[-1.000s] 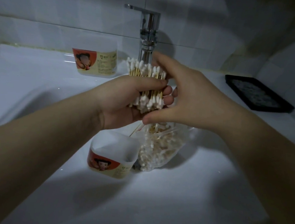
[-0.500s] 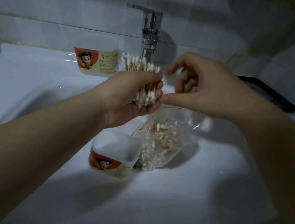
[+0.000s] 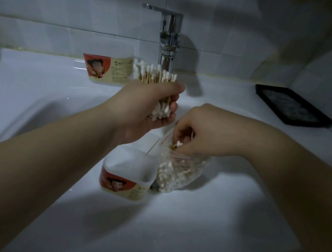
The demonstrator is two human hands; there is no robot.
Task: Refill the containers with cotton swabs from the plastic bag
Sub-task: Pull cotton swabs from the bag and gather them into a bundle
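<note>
In the head view, the fingertips of your right hand (image 3: 200,128) were mostly buried in the mouth of the plastic bag (image 3: 179,176), in front of the tap (image 3: 169,38). What showed was fingers curled downward, with the thumb and forefinger pinching a few of the loose swabs (image 3: 176,144). Both your forearms ran out of the frame at the bottom, and the dim light blurred the label print on the two containers. Your left hand (image 3: 142,108), directly in front of the tap, had its fingers wrapped tight round an upright bundle of cotton swabs (image 3: 155,77), hiding the middle of the sticks. The white sink (image 3: 203,218) filled the view, glossy and smooth, under a wall of pale tiles (image 3: 69,28). The near container (image 3: 127,180) stood open in the basin, in front of the tap and touching the bag's left side. The far container (image 3: 108,69) sat on the rim just left of the tap. A flat black tray (image 3: 292,106) lay on the rim well to the tap's right. The tap was square, polished metal. The bag was clear, crinkled film packed with swabs. The swabs had wooden sticks with white tufted ends, and the containers were translucent plastic with rounded corners and red-and-cream labels.
</note>
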